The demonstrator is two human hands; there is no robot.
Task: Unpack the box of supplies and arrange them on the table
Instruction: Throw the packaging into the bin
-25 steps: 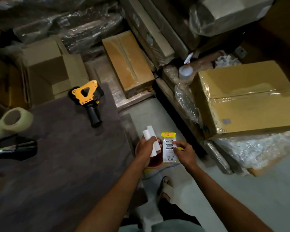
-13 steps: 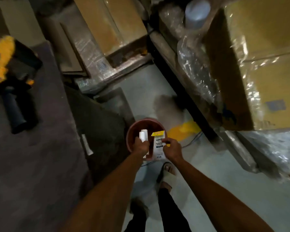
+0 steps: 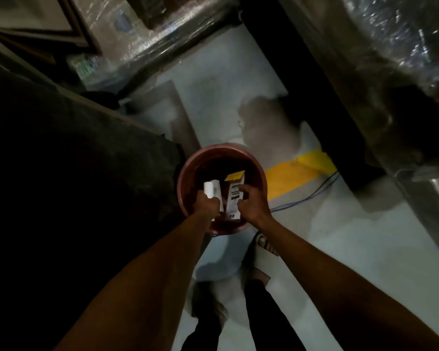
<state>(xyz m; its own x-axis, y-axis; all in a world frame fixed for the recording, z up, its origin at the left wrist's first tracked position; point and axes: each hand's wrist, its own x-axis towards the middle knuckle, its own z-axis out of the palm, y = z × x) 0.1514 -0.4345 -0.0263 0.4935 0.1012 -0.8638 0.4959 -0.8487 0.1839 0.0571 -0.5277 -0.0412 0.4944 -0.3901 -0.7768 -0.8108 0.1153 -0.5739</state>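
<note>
A round reddish-brown bucket [image 3: 188,171] stands on the pale floor below me. My left hand [image 3: 205,206] is shut on white paper rolls [image 3: 212,190], held over the bucket's opening. My right hand [image 3: 251,202] grips a small white packet with a yellow top [image 3: 235,193], also over the bucket, right beside the rolls. Both arms reach down from the bottom of the view.
The dark table [image 3: 61,173] fills the left side, its corner close to the bucket. Plastic-wrapped goods [image 3: 378,59] and a black beam [image 3: 314,97] lie to the right and behind. A yellow floor patch [image 3: 289,173], blue cable [image 3: 312,196] and my sandalled feet [image 3: 264,244] are nearby.
The view has tilted down and closer to the bucket. Both hands have lowered the rolls and the packet toward the bucket's opening. The tape dispenser and boxes have left the view.
</note>
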